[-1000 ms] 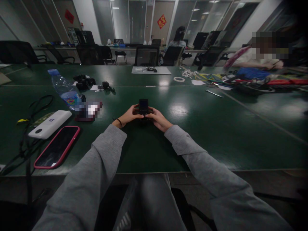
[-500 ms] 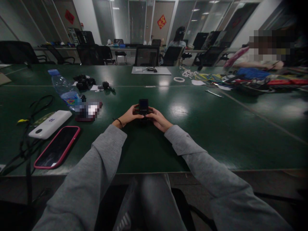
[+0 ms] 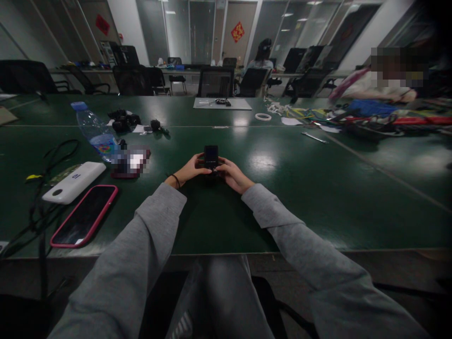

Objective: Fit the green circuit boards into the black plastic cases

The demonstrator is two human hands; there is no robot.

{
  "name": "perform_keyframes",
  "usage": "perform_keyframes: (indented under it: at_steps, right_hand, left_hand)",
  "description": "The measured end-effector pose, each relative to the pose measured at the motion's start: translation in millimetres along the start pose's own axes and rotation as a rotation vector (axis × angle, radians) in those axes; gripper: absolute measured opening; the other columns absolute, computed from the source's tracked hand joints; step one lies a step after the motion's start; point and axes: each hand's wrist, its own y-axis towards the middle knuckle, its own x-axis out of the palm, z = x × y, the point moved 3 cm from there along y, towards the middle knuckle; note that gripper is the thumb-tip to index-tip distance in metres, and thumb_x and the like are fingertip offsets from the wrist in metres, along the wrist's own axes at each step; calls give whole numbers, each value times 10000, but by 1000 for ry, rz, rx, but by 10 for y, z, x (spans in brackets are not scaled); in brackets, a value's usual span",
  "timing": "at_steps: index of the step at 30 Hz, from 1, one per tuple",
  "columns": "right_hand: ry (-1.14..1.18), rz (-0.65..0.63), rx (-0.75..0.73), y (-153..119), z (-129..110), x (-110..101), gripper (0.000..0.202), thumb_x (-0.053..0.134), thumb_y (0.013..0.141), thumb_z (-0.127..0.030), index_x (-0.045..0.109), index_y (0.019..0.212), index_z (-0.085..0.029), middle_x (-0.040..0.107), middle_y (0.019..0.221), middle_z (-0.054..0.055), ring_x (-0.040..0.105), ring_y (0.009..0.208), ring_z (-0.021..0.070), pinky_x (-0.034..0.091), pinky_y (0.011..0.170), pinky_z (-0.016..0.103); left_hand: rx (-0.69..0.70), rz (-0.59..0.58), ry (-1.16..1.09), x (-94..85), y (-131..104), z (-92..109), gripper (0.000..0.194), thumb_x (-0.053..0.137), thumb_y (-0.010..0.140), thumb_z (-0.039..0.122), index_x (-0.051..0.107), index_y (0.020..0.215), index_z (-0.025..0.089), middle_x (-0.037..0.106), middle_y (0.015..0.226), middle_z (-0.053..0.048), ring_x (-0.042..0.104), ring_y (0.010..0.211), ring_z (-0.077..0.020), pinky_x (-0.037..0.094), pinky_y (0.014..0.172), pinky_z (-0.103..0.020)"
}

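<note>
A small black device (image 3: pixel 211 156) with a dark screen stands upright between my hands, above the green table (image 3: pixel 219 221). My left hand (image 3: pixel 190 169) grips its left side, the thumb along the lower edge and the fingers behind. On the other side my right hand (image 3: pixel 233 174) is closed on it, thumb near the bottom front. What lies under the device is too dark to tell. To the left are a pink-framed phone (image 3: pixel 84 215), a white power bank (image 3: pixel 74 182) and a plastic bottle (image 3: pixel 95 132).
Black cables (image 3: pixel 37 207) lie at the left edge. Farther back are small black items (image 3: pixel 123 121), a grey board (image 3: pixel 238 104), a white ring (image 3: pixel 263 117) and a metal tool (image 3: pixel 314 137). A person (image 3: pixel 381 89) sits at the right behind cluttered cables; another person (image 3: pixel 263 56) sits farther off.
My right thumb has shifted very slightly at the device's lower edge. The person at the right has moved a little. Both of my hands remain on the device.
</note>
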Motion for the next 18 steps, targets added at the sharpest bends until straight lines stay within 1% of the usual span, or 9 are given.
perform_keyframes:
  at_steps: [5, 13, 18]
  right_hand:
    - [-15, 4, -3, 6, 7, -6, 501, 739, 636, -252, 577, 1109, -228, 643, 991, 14, 594, 946, 183, 466, 927, 364]
    - [-20, -12, -9, -17, -5, -4, 531, 789, 640, -272, 557, 1116, -240, 644, 1014, 10, 605, 953, 175, 456, 977, 373]
    - [-2, -28, -10, -19, -4, -2, 554, 810, 632, -266, 550, 1119, -236, 653, 1011, 4, 619, 906, 161, 458, 988, 371]
  left_hand:
    - [2, 2, -3, 0, -9, 4, 992, 858, 580, 243, 365, 1436, 144, 574, 1279, -167, 544, 1214, -281, 393, 1054, -462]
    - [28, -20, -23, 1, -19, 12, 958, 857, 581, 249, 396, 1412, 139, 580, 1270, -161, 547, 1207, -272, 394, 1054, -442]
    - [9, 25, -38, 13, -39, 51, 900, 844, 611, 302, 426, 1388, 123, 597, 1227, -150, 556, 1180, -263, 408, 1026, -415]
